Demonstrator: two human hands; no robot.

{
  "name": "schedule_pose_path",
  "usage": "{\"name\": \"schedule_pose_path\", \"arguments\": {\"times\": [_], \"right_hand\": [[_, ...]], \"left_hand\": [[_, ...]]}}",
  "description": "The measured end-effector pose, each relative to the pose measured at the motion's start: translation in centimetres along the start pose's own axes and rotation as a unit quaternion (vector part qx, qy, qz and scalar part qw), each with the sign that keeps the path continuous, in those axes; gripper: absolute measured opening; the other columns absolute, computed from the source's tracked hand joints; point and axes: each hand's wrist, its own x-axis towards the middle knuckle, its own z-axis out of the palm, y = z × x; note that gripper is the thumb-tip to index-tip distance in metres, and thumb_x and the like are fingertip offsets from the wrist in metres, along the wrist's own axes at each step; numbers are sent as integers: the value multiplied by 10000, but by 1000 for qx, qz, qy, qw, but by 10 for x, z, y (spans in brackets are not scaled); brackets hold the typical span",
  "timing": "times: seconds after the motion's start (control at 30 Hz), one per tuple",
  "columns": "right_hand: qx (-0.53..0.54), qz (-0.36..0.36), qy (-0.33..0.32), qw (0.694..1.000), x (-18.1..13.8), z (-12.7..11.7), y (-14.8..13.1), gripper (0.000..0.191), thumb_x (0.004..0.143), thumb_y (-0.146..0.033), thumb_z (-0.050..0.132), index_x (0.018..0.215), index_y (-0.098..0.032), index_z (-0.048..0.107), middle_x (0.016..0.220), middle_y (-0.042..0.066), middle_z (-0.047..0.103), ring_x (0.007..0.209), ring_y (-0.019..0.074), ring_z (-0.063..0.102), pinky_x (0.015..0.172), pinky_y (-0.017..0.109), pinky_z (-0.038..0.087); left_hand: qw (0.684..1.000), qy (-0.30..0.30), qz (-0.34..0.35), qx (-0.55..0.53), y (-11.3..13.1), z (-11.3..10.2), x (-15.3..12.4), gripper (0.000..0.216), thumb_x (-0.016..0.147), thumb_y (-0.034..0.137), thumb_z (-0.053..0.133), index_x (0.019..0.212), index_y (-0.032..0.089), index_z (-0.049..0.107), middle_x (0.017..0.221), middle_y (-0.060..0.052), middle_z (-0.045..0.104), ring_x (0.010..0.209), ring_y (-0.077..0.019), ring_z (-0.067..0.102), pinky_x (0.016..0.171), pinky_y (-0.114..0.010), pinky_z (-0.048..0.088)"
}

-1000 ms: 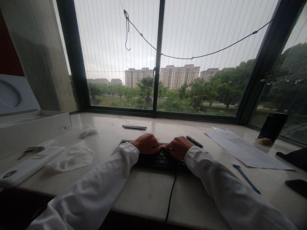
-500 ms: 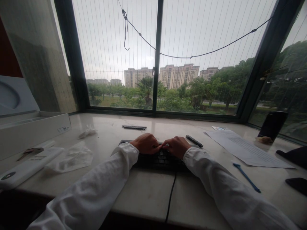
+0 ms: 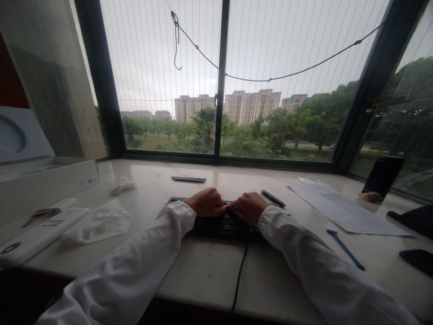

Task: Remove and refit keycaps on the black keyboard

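Note:
A black keyboard (image 3: 219, 229) lies on the pale stone sill, largely covered by my hands and sleeves. My left hand (image 3: 207, 202) rests over its left part, fingers curled and thumb side toward the middle. Over the right part is my right hand (image 3: 249, 207), also curled. The fingertips of both hands meet above the keys; anything pinched there is too small or hidden to make out. A black cable (image 3: 240, 277) runs from the keyboard over the front edge. Dark thin strips (image 3: 188, 179) lie behind my left hand, and another dark strip (image 3: 273, 198) sits beyond my right hand.
Printed paper (image 3: 345, 210) and a blue stick-like tool (image 3: 345, 249) lie at right, with a dark phone (image 3: 382, 178) upright behind. At left are crumpled tissue (image 3: 98, 222), a white box (image 3: 50, 180), a white power bank (image 3: 43, 237) and keys (image 3: 40, 216). The window (image 3: 219, 81) closes the back.
My hands stay at nearly the same spot over the keyboard, fingertips still together. The view has shifted very slightly.

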Motion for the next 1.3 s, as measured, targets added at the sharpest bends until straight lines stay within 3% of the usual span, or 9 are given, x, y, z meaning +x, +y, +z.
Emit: {"name": "schedule_pose_path", "arguments": {"times": [0.23,0.43,0.67,0.9,1.07,1.17,1.3], "right_hand": [[-48,-45,-12,998,-4,-10,-12,372,877,-325,362,880,-193,709,841,138,699,764,244,660,676,323,413],[-56,-34,-10,998,-3,-12,-13,372,872,-347,362,872,-210,707,820,127,699,756,253,662,651,327,417],[-67,-35,-17,997,-1,-12,-16,359,865,-318,373,852,-178,704,842,145,700,770,238,661,685,326,424],[-62,-29,4,998,-1,-9,-16,375,866,-343,377,833,-198,721,810,136,703,749,254,666,661,329,425],[-30,13,37,999,-5,-11,-7,376,880,-356,358,1023,-293,700,836,105,716,767,252,667,675,336,427],[-12,36,62,997,-6,-11,-4,393,884,-379,354,1145,-334,644,878,93,720,782,247,667,680,331,429],[22,11,36,999,-4,-8,-6,360,861,-407,393,1058,-353,690,886,63,725,794,227,660,712,317,430]], "left_hand": [[1000,-14,10,25,8,0,8,366,820,296,493,531,129,646,460,-75,577,388,-81,374,428,-249,203],[996,0,-57,-74,3,1,4,529,855,397,458,430,99,557,341,-11,431,372,-41,202,388,-226,152],[990,4,-61,-125,1,3,5,491,821,347,510,411,79,541,320,37,320,399,-33,162,390,-220,125],[996,10,-40,-84,-1,6,3,467,826,353,503,439,98,564,342,9,414,379,-40,191,405,-230,156],[999,29,-21,-27,-11,1,-3,428,855,321,464,495,125,588,424,-12,519,390,-56,322,460,-229,229],[994,80,-81,5,-24,-2,-9,437,884,304,417,535,132,617,487,-29,579,428,-72,401,503,-230,267],[973,114,-186,71,-41,-2,-17,441,879,325,417,550,139,645,538,-64,624,485,-114,493,552,-250,305]]}}
